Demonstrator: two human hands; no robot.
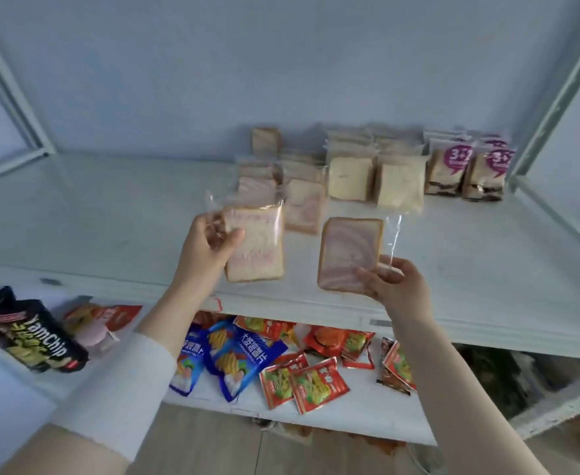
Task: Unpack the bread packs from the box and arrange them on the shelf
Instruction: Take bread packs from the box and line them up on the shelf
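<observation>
Head view, bread packs [256,245] held in hands [209,250]

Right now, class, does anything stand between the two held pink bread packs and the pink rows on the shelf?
Nothing visible does. The left hand grips the left pack and the right hand the right pack, just before the pink rows; only bare shelf lies between.

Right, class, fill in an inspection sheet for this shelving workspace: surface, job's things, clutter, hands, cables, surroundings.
Surface: white upper shelf, stock grouped back right.
Job's things: left bread pack, right bread pack, both pink-swirled; shelved bread packs in rows; box not in view.
Clutter: snack packets, YamChip bag on lower shelf.
Hands: left hand and right hand each grip one pack.
Cables: nothing seen.
Surroundings: pale wall, wood-look floor.
</observation>
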